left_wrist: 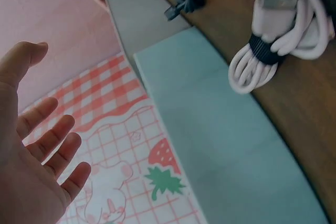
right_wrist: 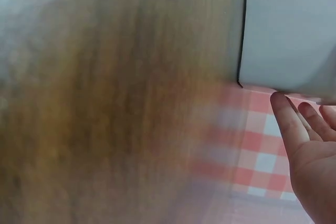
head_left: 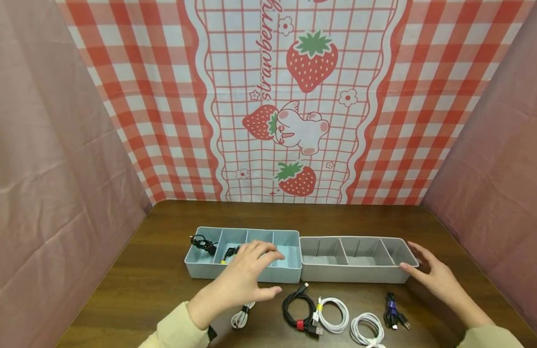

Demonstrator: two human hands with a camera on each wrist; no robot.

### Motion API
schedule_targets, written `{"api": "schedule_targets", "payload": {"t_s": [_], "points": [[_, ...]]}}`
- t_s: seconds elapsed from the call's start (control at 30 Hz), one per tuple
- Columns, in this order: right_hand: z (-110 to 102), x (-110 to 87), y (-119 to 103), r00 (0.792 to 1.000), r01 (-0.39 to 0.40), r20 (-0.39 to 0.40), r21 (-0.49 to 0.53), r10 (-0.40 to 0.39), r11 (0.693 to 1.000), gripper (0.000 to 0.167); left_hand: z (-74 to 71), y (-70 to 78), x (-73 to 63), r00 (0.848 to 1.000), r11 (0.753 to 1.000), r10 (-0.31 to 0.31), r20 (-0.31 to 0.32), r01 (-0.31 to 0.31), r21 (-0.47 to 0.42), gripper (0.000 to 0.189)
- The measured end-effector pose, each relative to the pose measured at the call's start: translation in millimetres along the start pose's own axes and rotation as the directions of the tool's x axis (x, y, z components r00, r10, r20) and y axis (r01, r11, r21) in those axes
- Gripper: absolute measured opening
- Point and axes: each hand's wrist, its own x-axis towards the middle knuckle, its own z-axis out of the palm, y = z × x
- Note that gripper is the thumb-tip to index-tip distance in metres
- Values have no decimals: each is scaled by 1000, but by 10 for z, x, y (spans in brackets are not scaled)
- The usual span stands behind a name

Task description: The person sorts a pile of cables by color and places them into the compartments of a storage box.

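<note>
My left hand (head_left: 246, 275) hovers over the light blue divided box (head_left: 286, 274), fingers spread and holding nothing. In the left wrist view its fingers are loosely extended, apart from the box. A black cable (head_left: 203, 245) lies in the box's leftmost compartment. A dark cable with a yellow tie (head_left: 230, 253) is in the second one, partly hidden by the hand. My right hand (head_left: 436, 275) touches the right end of the grey divided box (head_left: 355, 274), thumb at the near corner and fingers at the far one. The right wrist view shows those fingers fairly straight against the end wall.
Before the boxes lie a white cable bundle (head_left: 241, 317), a black coil with a red tie (head_left: 300, 325), a white coil with a yellow tie (head_left: 347, 314), another white coil (head_left: 367, 317) and a dark cable with a purple tie (head_left: 392, 308). A checked strawberry cloth (head_left: 312, 63) hangs behind.
</note>
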Motion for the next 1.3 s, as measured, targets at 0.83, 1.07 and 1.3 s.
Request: {"api": "schedule_targets", "payload": {"t_s": [0.83, 1.07, 1.3], "points": [[-6, 6, 10, 1000, 1, 24, 4, -2, 1000, 72, 432, 82, -53, 977, 991, 129, 168, -132, 5, 61], [-2, -12, 5, 1000, 5, 23, 12, -5, 1000, 71, 530, 70, -64, 962, 977, 198, 190, -209, 38, 59], [-8, -19, -3, 1000, 14, 8, -5, -14, 1000, 70, 581, 70, -72, 922, 961, 253, 293, -275, 38, 54]]}}
